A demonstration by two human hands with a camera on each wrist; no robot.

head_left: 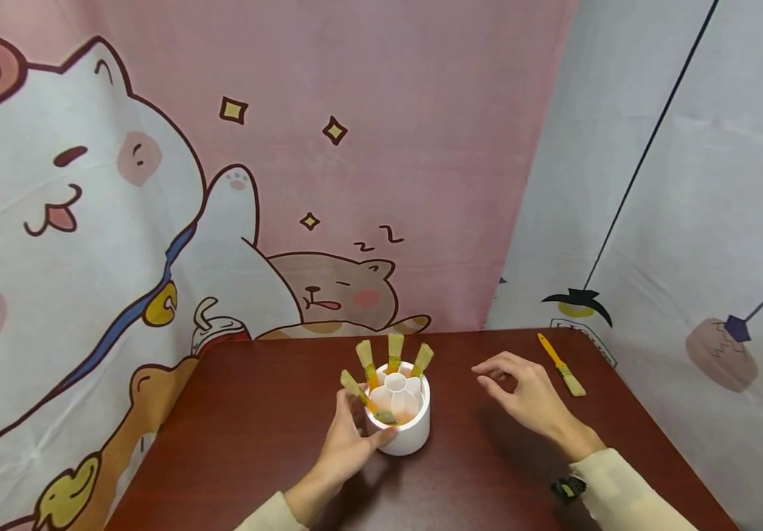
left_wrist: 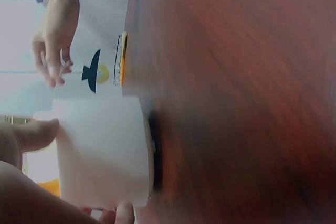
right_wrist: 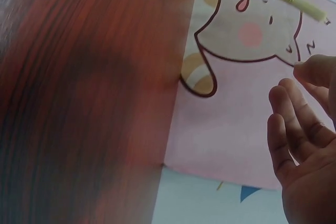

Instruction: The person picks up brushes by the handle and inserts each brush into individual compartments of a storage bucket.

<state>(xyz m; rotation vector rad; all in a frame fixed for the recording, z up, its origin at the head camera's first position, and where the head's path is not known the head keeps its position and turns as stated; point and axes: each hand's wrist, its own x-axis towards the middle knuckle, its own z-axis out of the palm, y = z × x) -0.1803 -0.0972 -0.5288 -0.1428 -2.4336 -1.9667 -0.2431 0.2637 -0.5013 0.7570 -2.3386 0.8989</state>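
Observation:
A white round brush holder (head_left: pixel 415 435) with petal-shaped compartments stands on the table, left of my right hand. Several paintbrushes (head_left: pixel 395 352) with orange handles poke out of it, bristles up. My left hand (head_left: pixel 348 442) grips the holder's left side, thumb at the front; its side wall (left_wrist: pixel 105 150) fills much of the left wrist view. Over the table to the right, my right hand (head_left: pixel 530 394) hovers with loosely bent fingers and holds nothing. Beyond it a single paintbrush (head_left: pixel 562 366) with an orange handle lies flat near the right edge, bristles toward me.
The dark reddish-brown table (head_left: pixel 255 442) meets a printed cloth backdrop (head_left: pixel 421 184) at its far side. More cloth (head_left: pixel 674 221) hangs along the right edge, close to the loose brush. A dark band (head_left: pixel 569 487) sits at my right wrist.

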